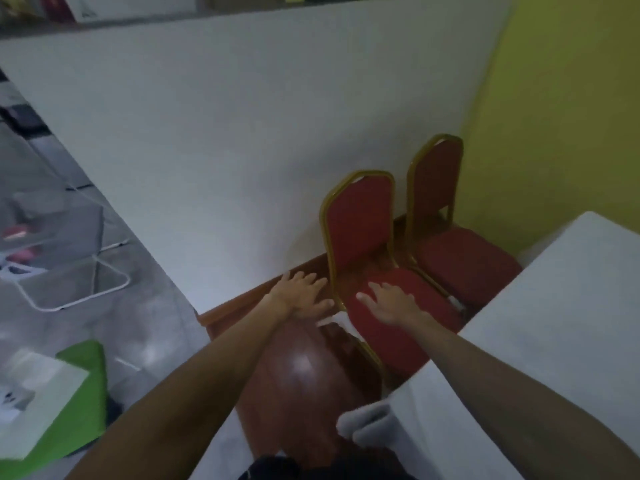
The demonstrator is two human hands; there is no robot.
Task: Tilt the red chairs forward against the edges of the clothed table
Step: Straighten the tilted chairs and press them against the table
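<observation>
At the clothed table [571,306] edge, right hand [391,303] hovers over red chair [360,220].

You worked in dim, flat indoor light that left only faint, soft shadows. A pale glare spot sat on the polished brown wood [301,365]. Blur softened everything, the red chairs [360,220] included, and was worst along the left edge; the wide lens bowed the white wall [207,133].
</observation>
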